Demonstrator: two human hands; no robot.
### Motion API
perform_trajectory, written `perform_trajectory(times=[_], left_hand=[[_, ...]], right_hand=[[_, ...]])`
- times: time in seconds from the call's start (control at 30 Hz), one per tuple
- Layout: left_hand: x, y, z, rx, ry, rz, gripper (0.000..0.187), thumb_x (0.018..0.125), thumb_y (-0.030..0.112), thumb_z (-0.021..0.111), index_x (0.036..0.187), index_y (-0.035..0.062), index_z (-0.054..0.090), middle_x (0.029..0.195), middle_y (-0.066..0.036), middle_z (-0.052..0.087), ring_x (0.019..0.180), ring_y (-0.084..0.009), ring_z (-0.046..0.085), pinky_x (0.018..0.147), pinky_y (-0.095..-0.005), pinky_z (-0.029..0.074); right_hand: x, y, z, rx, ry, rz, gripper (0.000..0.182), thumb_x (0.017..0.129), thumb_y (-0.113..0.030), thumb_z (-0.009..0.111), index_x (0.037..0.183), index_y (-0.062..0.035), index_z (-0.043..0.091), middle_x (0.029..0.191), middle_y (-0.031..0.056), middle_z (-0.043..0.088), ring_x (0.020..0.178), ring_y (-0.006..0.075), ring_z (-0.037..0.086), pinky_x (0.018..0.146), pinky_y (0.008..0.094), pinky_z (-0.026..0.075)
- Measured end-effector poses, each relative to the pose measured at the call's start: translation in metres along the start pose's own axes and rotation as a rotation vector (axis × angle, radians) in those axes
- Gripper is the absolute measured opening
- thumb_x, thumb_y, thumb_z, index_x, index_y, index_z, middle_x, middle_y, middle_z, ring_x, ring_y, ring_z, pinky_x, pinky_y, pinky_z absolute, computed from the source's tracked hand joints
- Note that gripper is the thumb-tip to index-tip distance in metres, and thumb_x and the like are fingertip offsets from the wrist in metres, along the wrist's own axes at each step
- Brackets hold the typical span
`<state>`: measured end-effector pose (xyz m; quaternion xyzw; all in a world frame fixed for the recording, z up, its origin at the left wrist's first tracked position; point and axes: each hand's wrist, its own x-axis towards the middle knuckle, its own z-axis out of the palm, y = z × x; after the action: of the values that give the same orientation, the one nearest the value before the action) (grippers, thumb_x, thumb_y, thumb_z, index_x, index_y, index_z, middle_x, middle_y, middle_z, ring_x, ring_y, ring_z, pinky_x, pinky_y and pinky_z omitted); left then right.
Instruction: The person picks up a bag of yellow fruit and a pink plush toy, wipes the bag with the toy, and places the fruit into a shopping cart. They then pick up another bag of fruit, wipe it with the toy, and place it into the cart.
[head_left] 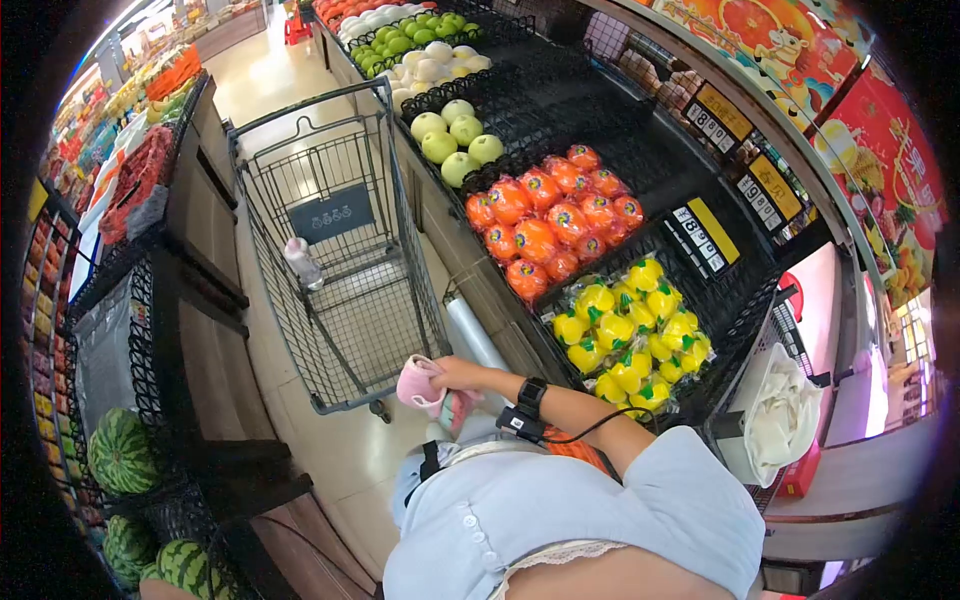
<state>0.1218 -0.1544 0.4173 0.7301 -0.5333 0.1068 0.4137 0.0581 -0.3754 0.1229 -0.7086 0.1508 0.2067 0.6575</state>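
Note:
My right hand (457,374), with a black watch on its wrist, reaches in from the right and is closed on a pink item (418,383), which looks soft. It is just beyond the near right corner of a grey wire shopping cart (345,325). Inside the cart lies a small bottle (303,262) with a pale pink cap. Right of the hand, wrapped yellow fruit (630,372) and wrapped orange fruit (535,241) sit on a black display. My left hand does not show.
Pale green melons (460,170) stand farther along the right display. Watermelons (123,450) lie on a dark stand at the left. A white container (740,440) holding pale cloth is at the right. The tiled aisle floor (262,55) runs between the displays.

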Motion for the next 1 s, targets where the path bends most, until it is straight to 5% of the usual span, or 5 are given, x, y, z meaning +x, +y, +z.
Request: perform_trajectory(times=[0.33,0.53,0.63,1.0], left_hand=[[-0.055,-0.015,0.047,-0.117,-0.125,-0.242,0.032,0.087,0.016,0.034,0.115,0.0051,0.044,0.11,-0.013,0.045,0.103,-0.026,0.041,0.093,-0.0356,0.031],[-0.066,-0.017,0.059,-0.149,-0.171,-0.29,0.032,0.087,0.017,0.033,0.116,0.006,0.043,0.111,-0.013,0.043,0.104,-0.0263,0.039,0.093,-0.0365,0.03],[-0.069,-0.019,0.064,-0.162,-0.184,-0.308,0.032,0.088,0.017,0.033,0.116,0.0065,0.042,0.112,-0.013,0.042,0.105,-0.0265,0.038,0.094,-0.0369,0.029],[-0.076,-0.021,0.075,-0.19,-0.203,-0.331,0.033,0.088,0.019,0.032,0.118,0.0081,0.039,0.115,-0.012,0.039,0.107,-0.0272,0.035,0.095,-0.0386,0.027]], right_hand=[[-0.043,-0.026,0.009,0.097,-0.014,0.053,0.034,0.068,-0.018,0.053,0.099,-0.0041,0.057,0.079,0.0077,0.063,0.064,0.0134,0.059,0.056,0.026,0.047],[-0.017,0.026,0.027,-0.011,0.048,-0.016,0.027,0.067,-0.024,0.054,0.078,0.0001,0.057,0.062,0.0101,0.058,0.053,0.0194,0.055,0.049,0.032,0.043],[-0.019,0.015,0.027,-0.071,-0.064,0.194,0.036,0.066,-0.023,0.055,0.096,-0.0038,0.058,0.079,0.0099,0.062,0.068,0.0188,0.059,0.06,0.0293,0.047],[-0.02,0.004,0.039,-0.046,-0.025,0.106,0.035,0.063,-0.024,0.055,0.089,-0.0007,0.057,0.075,0.0122,0.06,0.066,0.0202,0.056,0.057,0.0305,0.044]])
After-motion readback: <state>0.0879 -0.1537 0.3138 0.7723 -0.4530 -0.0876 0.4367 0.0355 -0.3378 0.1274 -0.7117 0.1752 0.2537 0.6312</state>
